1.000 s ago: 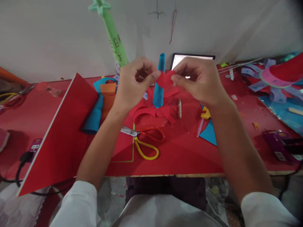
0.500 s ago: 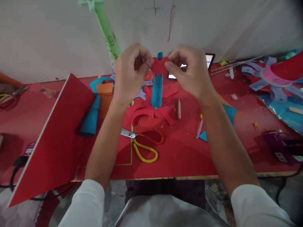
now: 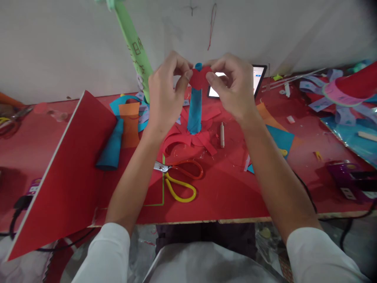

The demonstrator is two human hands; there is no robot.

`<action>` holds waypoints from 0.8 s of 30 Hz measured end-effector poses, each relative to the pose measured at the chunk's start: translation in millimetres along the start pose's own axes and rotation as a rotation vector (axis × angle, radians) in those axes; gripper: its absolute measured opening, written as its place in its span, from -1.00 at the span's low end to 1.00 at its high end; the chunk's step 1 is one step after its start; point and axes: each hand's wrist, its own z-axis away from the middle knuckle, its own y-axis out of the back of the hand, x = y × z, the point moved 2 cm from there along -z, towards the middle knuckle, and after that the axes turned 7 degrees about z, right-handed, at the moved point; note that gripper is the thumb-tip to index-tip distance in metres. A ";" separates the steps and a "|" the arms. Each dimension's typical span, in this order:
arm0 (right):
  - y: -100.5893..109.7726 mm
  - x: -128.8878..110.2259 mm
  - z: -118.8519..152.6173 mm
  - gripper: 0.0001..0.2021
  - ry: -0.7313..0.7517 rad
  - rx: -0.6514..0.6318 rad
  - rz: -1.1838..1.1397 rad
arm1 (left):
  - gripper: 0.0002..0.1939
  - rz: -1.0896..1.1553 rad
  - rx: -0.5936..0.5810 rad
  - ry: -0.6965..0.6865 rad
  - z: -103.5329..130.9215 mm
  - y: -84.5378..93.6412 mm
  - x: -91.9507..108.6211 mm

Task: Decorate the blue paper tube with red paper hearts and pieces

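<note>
A small red paper heart (image 3: 199, 80) is held up between both hands, in front of the upper part of a blue paper tube (image 3: 194, 114). My left hand (image 3: 171, 84) pinches the heart's left lobe between thumb and fingers. The right lobe is pinched by my right hand (image 3: 232, 84) in the same way. The tube stands upright on the table, with curled red paper strips (image 3: 178, 139) spread around its foot. Nearer to me lie scissors (image 3: 179, 175) with one red and one yellow handle. A pale marker-like stick (image 3: 222, 135) lies right of the strips.
A red board (image 3: 66, 169) leans at the left beside a second blue tube (image 3: 112, 151). Behind my hands are a green roll (image 3: 134, 47) and a lit tablet (image 3: 259, 78). Coloured paper scraps (image 3: 279, 137) and a purple power strip (image 3: 349, 179) lie at the right.
Both hands still hold the heart, which has shifted slightly up and right. My right hand has moved a little left, so more of the tablet and the blue paper at the right shows.
</note>
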 end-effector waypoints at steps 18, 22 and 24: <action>-5.0 12.0 1.7 -0.58 -0.143 -0.046 -0.077 | -0.82 -0.028 -0.005 -0.024 1.8 -2.7 -10.8; -6.9 14.7 1.1 -0.57 -0.153 -0.055 -0.038 | -0.81 0.003 0.007 0.003 3.3 -4.7 -6.3; -7.9 15.3 0.9 -0.57 -0.144 -0.041 -0.033 | -0.80 0.011 0.010 0.049 3.6 -5.2 -6.1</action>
